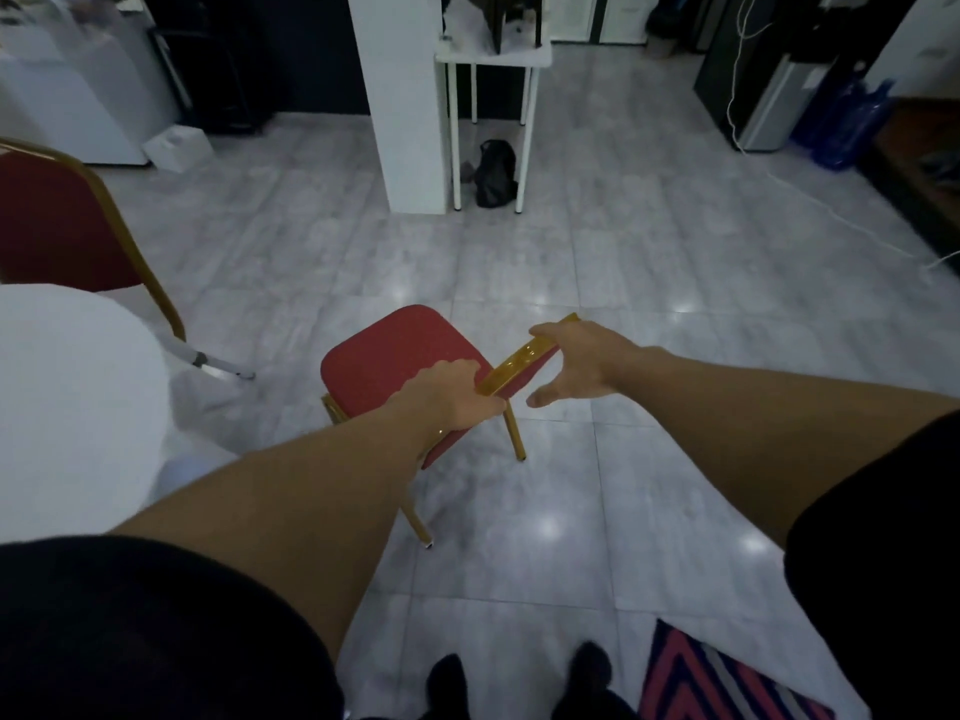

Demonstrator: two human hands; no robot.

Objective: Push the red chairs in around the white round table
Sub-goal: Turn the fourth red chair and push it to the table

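Observation:
A red chair [387,358] with a gold frame stands on the floor in front of me, seen from above, its seat facing away. My left hand [451,394] grips the near end of its gold backrest top. My right hand [582,363] rests over the far end of that rail, fingers draped on it and thumb apart. The white round table [72,392] fills the left edge. A second red chair [57,220] stands behind the table at far left, its back towards me.
A white pillar [400,101] and a white side table [493,59] with a black bag [496,174] under it stand ahead. A white cable [831,215] crosses the floor at right. A striped rug [727,678] lies by my feet. Grey tiled floor surrounds the chair.

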